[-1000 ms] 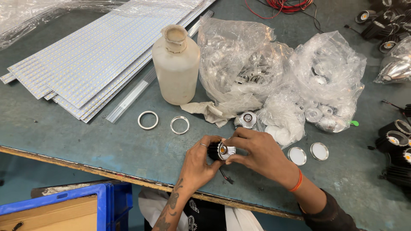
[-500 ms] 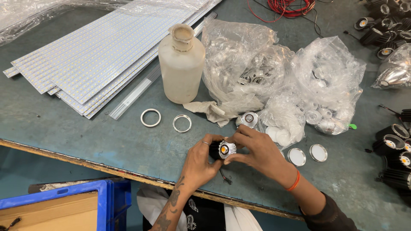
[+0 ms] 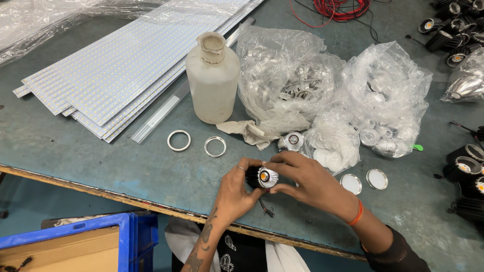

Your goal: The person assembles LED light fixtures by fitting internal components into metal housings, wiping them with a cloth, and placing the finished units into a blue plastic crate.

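Left hand [image 3: 237, 189] and right hand [image 3: 307, 181] both gripping a black finned LED downlight [image 3: 262, 177], amber emitter facing up toward the camera, clear plastic bags of reflectors [image 3: 292, 75] bunching behind, white plastic bottle [image 3: 213, 80] standing upright

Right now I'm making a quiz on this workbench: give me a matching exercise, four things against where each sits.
Things:
1. lamp body
2. plastic bottle
3. two metal rings
4. red wire coil

Places:
A. far edge of the table
B. held between left hand and right hand
C. flat on the table in front of the bottle
D. upright beside the LED strip boards

Pairs: 1-B, 2-D, 3-C, 4-A
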